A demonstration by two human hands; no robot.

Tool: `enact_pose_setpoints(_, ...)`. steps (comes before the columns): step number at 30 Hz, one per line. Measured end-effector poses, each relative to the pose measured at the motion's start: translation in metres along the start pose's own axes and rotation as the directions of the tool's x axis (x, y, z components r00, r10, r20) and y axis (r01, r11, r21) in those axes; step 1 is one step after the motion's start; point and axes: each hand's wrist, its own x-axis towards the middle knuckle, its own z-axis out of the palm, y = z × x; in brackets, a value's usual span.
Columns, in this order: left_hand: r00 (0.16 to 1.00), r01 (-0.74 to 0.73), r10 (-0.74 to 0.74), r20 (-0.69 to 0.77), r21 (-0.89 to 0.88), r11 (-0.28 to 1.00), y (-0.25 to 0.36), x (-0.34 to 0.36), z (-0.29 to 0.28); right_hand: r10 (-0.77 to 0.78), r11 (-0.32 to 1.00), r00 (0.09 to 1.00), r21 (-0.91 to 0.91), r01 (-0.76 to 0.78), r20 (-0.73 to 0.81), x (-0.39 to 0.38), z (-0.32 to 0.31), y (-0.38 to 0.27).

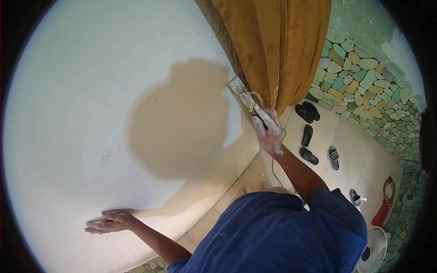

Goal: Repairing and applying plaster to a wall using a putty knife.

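- Nearest us is a blue shirt, with a round fan at the near right.
- At the near left, our left hand lies against the white wall, its fingers together on a thin, flat piece; we cannot tell what kind it is.
- Farther off and to the right, our right hand, whitened with dust, is clamped on the handle end of a flat-bladed tool.
- We see that tool's dusty blade pointing far and left, at the wall's edge, just beside the brown curtain.
- A broad shadow falls on the wall between our two hands.
- To the right, on pale floor tiles, we have dark slippers scattered, and a red object beside a coiled cord.
- Farther still, at the far right, green and tan stones border the tiles.
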Motion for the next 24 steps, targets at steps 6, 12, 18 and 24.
enact_pose_setpoints(6,1.0,-0.001,0.001,-0.01,0.012,1.0,0.006,0.001,0.0,0.005,1.0,1.0,0.013,-0.005,0.017,0.013,0.003,-0.002)
enact_pose_setpoints(12,1.0,0.021,-0.021,-0.018,0.032,0.999,0.005,0.002,-0.001,0.027,1.0,0.999,0.015,-0.027,0.032,0.004,-0.002,-0.006)
enact_pose_setpoints(18,1.0,0.003,-0.003,-0.031,0.002,1.0,0.007,0.001,0.0,-0.008,0.999,1.0,-0.053,0.009,0.026,0.013,0.002,0.001)
enact_pose_setpoints(24,0.999,0.04,-0.04,-0.026,0.017,0.999,0.005,0.002,-0.002,-0.001,1.0,1.0,0.026,0.0,0.026,0.007,0.0,-0.002)
